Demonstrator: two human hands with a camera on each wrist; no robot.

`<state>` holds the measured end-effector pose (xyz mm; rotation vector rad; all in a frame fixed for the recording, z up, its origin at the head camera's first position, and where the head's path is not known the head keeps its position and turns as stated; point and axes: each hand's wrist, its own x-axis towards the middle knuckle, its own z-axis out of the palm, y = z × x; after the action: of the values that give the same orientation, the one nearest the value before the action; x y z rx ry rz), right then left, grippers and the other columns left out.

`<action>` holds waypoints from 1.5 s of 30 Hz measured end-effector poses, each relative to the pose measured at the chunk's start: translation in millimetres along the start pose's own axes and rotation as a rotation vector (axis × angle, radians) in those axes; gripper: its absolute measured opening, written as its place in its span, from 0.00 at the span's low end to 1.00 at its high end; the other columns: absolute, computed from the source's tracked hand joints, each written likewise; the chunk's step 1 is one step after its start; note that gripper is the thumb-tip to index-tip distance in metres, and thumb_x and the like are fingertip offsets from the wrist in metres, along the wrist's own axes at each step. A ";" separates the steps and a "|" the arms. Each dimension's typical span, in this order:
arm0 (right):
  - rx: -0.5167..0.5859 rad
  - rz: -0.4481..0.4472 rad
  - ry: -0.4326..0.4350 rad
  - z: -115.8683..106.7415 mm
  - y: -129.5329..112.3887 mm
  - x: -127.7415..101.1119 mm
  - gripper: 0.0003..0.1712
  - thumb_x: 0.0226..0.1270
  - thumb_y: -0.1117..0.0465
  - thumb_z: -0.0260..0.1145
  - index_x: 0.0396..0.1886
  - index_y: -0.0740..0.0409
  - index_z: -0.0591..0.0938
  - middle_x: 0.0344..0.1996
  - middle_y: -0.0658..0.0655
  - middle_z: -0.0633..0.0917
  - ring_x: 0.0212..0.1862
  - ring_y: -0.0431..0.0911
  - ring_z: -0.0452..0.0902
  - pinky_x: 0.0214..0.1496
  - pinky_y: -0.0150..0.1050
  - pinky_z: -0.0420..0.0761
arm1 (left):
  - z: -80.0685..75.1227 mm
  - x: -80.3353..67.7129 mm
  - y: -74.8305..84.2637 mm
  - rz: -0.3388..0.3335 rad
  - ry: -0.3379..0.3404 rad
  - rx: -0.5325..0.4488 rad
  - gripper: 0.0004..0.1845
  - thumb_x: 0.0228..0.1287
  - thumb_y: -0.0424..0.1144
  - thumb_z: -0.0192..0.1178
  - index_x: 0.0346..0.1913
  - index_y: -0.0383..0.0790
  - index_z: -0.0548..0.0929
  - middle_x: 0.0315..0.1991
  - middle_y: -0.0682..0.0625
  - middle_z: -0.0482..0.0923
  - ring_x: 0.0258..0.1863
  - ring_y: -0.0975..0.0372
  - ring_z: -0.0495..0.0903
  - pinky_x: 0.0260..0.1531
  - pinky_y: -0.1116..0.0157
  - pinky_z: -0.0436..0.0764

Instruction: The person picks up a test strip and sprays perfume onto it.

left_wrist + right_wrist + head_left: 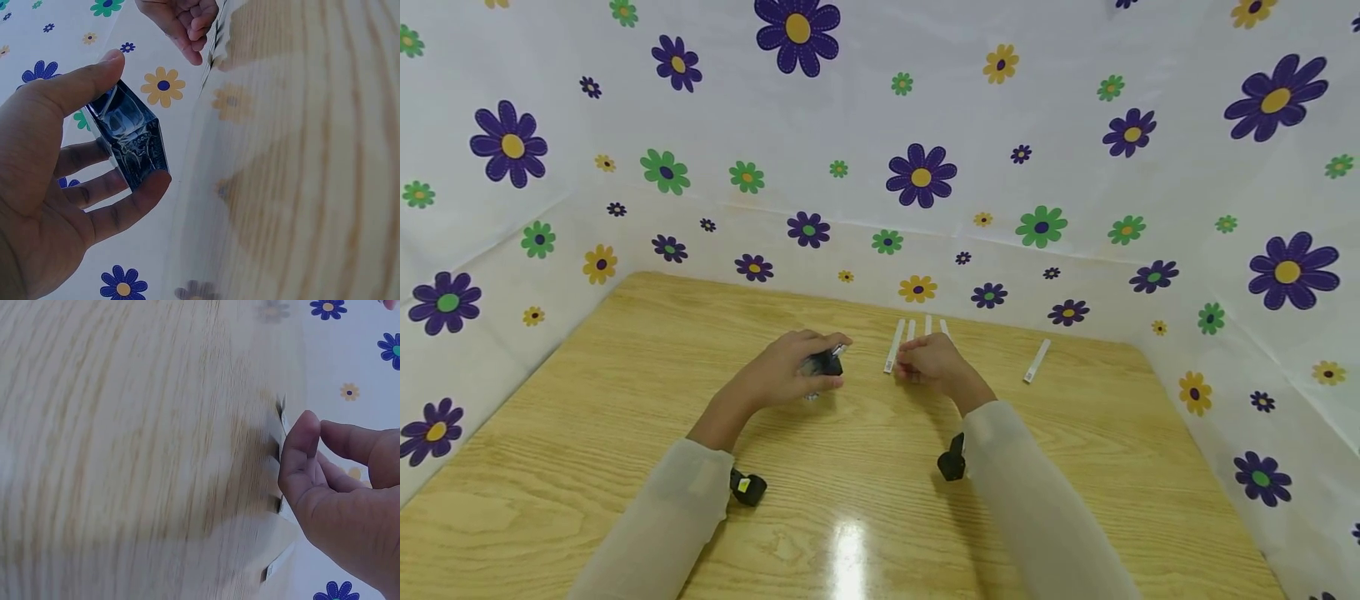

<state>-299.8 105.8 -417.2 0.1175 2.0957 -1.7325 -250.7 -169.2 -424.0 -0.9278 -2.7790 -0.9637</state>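
Note:
My left hand (790, 367) grips a dark blue, faceted glass bottle (131, 134), thumb on one side and fingers round the other. In the head view a black part of it shows between thumb and fingers, held left of the strips. My right hand (936, 360) is over the near ends of a row of narrow white paper strips (893, 346). Its thumb (305, 434) meets the index fingertip. Whether a strip lies between them cannot be seen. The hand partly covers several of the strips, while the leftmost lies just beside its fingers.
One more white strip (1037, 361) lies apart on the right of the wooden table (850, 467). White cloth (850, 108) with printed flowers stands round the table's back and sides. Black cameras (951, 460) hang at both wrists.

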 end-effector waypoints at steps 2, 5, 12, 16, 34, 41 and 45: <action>-0.005 -0.008 -0.007 -1.1 -0.1 -1.5 0.17 0.77 0.72 0.58 0.61 0.77 0.75 0.41 0.64 0.82 0.32 0.46 0.79 0.40 0.36 0.83 | 0.2 0.1 -0.6 0.001 0.000 -0.003 0.31 0.68 0.55 0.68 0.72 0.59 0.74 0.64 0.43 0.77 0.64 0.46 0.74 0.63 0.41 0.72; -0.011 -0.013 -0.010 -3.2 -0.8 -4.6 0.18 0.77 0.72 0.58 0.62 0.77 0.75 0.48 0.68 0.81 0.34 0.46 0.79 0.42 0.37 0.84 | 0.7 0.4 -1.7 0.010 0.001 -0.010 0.31 0.68 0.55 0.68 0.72 0.58 0.75 0.64 0.43 0.77 0.64 0.46 0.74 0.63 0.41 0.73; -0.075 -0.025 0.005 -15.8 1.0 -9.8 0.19 0.77 0.71 0.59 0.63 0.76 0.76 0.48 0.69 0.82 0.37 0.48 0.81 0.47 0.40 0.85 | 3.3 0.4 -5.1 0.011 -0.003 0.000 0.32 0.68 0.56 0.67 0.73 0.57 0.74 0.64 0.43 0.77 0.64 0.46 0.74 0.63 0.41 0.72; -0.090 -0.033 0.013 -27.6 3.5 -11.8 0.19 0.77 0.70 0.59 0.63 0.75 0.76 0.49 0.68 0.82 0.39 0.48 0.82 0.50 0.41 0.85 | 4.0 -0.9 -5.7 0.003 -0.005 0.010 0.32 0.68 0.58 0.66 0.73 0.57 0.74 0.64 0.44 0.77 0.64 0.46 0.73 0.63 0.40 0.72; -0.185 -0.049 0.055 -92.6 21.1 -34.6 0.20 0.80 0.65 0.58 0.63 0.76 0.75 0.49 0.66 0.82 0.42 0.47 0.81 0.51 0.41 0.84 | 1.8 -1.7 -4.2 0.009 0.002 0.005 0.32 0.68 0.56 0.67 0.72 0.55 0.74 0.65 0.44 0.77 0.65 0.46 0.73 0.63 0.40 0.72; -0.196 -0.026 0.088 -119.5 32.1 -42.8 0.21 0.81 0.64 0.56 0.64 0.76 0.73 0.50 0.65 0.83 0.43 0.47 0.82 0.49 0.39 0.84 | 1.8 -1.1 -4.6 0.014 0.004 0.007 0.31 0.68 0.56 0.67 0.72 0.58 0.74 0.64 0.45 0.77 0.64 0.48 0.74 0.62 0.42 0.73; -0.215 -0.015 0.100 -133.6 35.7 -49.3 0.23 0.82 0.63 0.55 0.66 0.75 0.72 0.51 0.64 0.82 0.43 0.46 0.82 0.50 0.38 0.84 | 1.5 -1.0 -4.7 0.020 0.006 0.007 0.31 0.68 0.55 0.67 0.72 0.56 0.75 0.63 0.45 0.78 0.63 0.48 0.75 0.62 0.42 0.73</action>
<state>-278.4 251.1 -413.5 0.1274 2.3459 -1.5262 -252.4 -171.8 -428.0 -0.9483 -2.7614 -0.9517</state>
